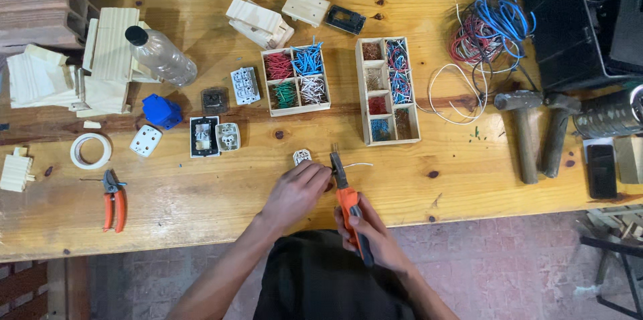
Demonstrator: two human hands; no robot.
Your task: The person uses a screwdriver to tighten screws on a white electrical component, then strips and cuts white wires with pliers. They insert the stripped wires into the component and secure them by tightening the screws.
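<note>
Wooden desk (201,193), seen from above, near edge toward the person.

Right hand (367,233): grip wrapped tight around the orange handles of a pair of pliers (347,193). Pliers point away from the body, dark nose out over the desk, tip at a thin white wire (355,165). Whether the nose actually bites the wire cannot be told; too small.

Left hand (298,189): palm down on the desk, fingers curled together at the near end of the same white wire, just left of the plier nose. Grip looks pinched on the wire, though the fingertips hide the contact. A small white socket part (302,156) lies just beyond the knuckles, close but apart.

Wire runs rightward from between hand and pliers, flat on the desk, near the front middle.

Around them:
- Divided wooden tray (296,81) with red, blue, green and white wire pieces, further back.
- Longer divided tray (388,90) to its right, mixed wire bits.
- Tangle of blue, red and white cable (489,29), back right.
- Two hammers (539,132) lying side by side, right.
- Second orange pliers (113,199), far left, well apart from the hands.
- Tape roll (90,150), clear plastic bottle (161,55), blue plastic piece (161,111), left side.
</note>
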